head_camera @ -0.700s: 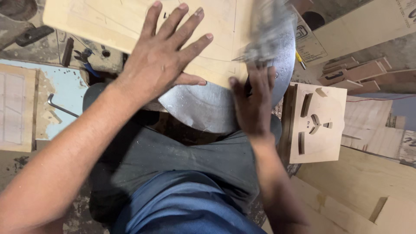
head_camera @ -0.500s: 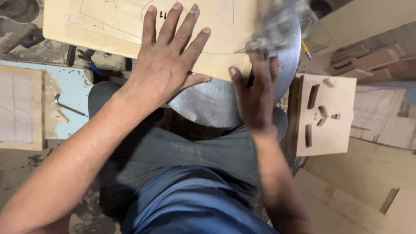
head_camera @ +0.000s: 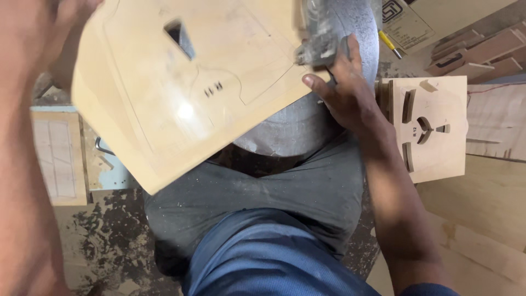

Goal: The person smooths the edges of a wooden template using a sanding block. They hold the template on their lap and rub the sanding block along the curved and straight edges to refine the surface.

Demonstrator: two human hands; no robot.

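Grey dusty trousers cover my lap (head_camera: pixel 263 186), nearest to me. Above it my left hand (head_camera: pixel 66 22), mostly out of view at the top corner, tilts the pale plywood panel (head_camera: pixel 181 93) up; I cannot tell its grip. My right hand (head_camera: pixel 345 87), fingers curled, holds a blurred grey tool (head_camera: pixel 318 44) at the panel's edge over the round metal table (head_camera: pixel 296 129). Further right lies a slotted wooden piece (head_camera: pixel 433 126).

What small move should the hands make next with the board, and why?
Probably settle the wooden board flat onto the round metal table: it is tilted, with its near corner off the table, while the right hand sits beside the blurred tool at the pencilled line.
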